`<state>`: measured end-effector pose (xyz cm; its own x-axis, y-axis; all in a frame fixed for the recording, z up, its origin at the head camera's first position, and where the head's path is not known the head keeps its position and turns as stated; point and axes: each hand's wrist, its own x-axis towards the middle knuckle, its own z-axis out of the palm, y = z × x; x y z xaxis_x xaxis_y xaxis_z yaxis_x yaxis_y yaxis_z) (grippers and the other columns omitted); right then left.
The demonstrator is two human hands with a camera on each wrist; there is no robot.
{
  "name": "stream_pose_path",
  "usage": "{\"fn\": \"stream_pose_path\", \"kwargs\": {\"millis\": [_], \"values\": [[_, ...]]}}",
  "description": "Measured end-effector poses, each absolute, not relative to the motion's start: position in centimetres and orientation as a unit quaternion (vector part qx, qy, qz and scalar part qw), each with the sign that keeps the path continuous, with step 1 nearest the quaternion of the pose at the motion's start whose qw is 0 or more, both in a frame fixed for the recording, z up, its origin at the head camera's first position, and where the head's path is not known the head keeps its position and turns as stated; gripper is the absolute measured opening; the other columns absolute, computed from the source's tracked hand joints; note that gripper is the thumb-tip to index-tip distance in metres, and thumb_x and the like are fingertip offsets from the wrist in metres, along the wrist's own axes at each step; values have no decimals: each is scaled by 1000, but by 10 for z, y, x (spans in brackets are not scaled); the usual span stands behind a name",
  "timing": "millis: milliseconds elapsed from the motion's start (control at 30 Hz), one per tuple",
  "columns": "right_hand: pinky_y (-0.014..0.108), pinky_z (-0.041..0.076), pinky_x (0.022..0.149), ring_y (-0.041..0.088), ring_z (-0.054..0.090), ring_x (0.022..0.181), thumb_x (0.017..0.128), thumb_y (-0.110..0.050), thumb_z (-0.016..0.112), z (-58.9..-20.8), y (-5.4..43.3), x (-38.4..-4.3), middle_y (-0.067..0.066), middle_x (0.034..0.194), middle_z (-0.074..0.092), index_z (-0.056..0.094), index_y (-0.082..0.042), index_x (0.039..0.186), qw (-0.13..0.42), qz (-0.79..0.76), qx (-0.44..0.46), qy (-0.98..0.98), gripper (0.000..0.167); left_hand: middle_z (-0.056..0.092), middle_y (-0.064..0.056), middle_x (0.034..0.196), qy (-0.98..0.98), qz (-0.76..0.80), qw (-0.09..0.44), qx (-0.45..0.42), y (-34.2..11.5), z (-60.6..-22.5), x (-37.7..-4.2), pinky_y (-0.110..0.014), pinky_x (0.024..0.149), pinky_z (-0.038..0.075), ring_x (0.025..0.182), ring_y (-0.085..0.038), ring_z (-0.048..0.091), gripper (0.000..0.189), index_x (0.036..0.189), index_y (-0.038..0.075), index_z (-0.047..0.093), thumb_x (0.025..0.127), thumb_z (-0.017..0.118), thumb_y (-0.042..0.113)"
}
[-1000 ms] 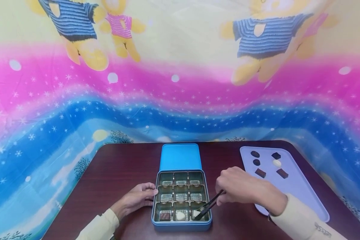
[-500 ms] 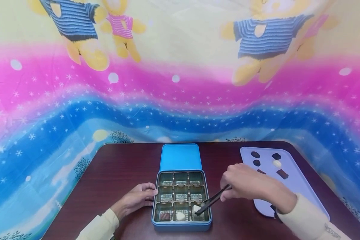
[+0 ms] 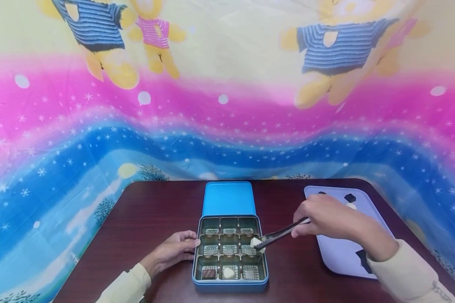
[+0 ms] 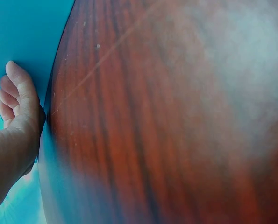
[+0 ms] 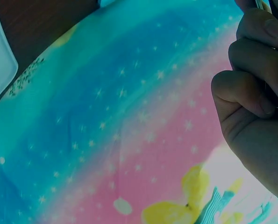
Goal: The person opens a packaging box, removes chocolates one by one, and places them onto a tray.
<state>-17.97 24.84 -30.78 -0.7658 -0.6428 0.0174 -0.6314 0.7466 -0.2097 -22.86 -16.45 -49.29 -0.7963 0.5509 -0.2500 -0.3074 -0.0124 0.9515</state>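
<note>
My right hand [image 3: 331, 216] grips a pair of dark tongs [image 3: 282, 235], right of the tin. Between the tong tips is a white chocolate piece [image 3: 255, 243], raised over the middle-right compartment by the tin's right rim. The blue tin [image 3: 230, 287] has an insert of several compartments. Its front row has a dark brown chocolate [image 3: 208, 273] at left and a white chocolate [image 3: 228, 273] in the middle. My left hand [image 3: 174, 250] rests against the tin's left side, the thumb along its wall. In the right wrist view, the fingers [image 5: 260, 65] are curled.
A lilac tray [image 3: 335, 263] lies on the right of the dark table [image 3: 151, 214], partly under my right forearm. On it are dark chocolates, such as a dark piece [image 3: 350, 198], and a partly hidden white one [image 3: 351, 205]. The blue lid [image 3: 228, 198] adjoins the tin's back.
My right hand has moved up and right with the tongs. The white chocolate has come up out of the front-right compartment in the tong tips. My left hand has stayed put.
</note>
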Motion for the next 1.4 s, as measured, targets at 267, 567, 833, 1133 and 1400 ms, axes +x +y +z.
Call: {"fn": "stream_pose_path", "kwargs": {"millis": [267,567,833,1133,1400], "values": [[21,41,54,-4,47,63,84,-49,73,-301,268,-183,-26,72,61,74,-33,81,18,-101,-316,943,16,66,-3,92,634,705,304,97,-164,-493,-229,-33,76,55,85,-15,64,13,101,6,49,95,61,9],[22,39,51,-3,47,51,89,-50,69,-298,293,-188,-22,55,51,67,-37,73,35,-118,-284,951,20,66,-4,94,635,704,302,96,-165,-492,-229,-34,78,55,86,-16,64,15,102,6,49,95,62,10],[24,40,47,0,42,41,91,-49,66,-300,315,-190,-20,58,52,60,-38,65,42,-124,-257,958,29,66,-3,94,633,705,305,98,-165,-492,-228,-34,78,55,86,-16,64,14,102,6,49,95,61,10],[23,40,51,2,48,40,90,-48,68,-312,346,-195,-21,50,49,69,-41,78,47,-143,-232,961,14,66,-4,94,633,705,305,99,-164,-492,-228,-35,78,56,86,-16,64,14,101,6,49,95,62,10],[20,32,51,-2,36,51,88,-44,72,-323,371,-196,-23,52,47,67,-37,71,6,-99,-220,971,19,66,-4,93,636,704,303,96,-165,-492,-229,-33,77,55,86,-16,64,15,102,5,49,95,62,9]]}}
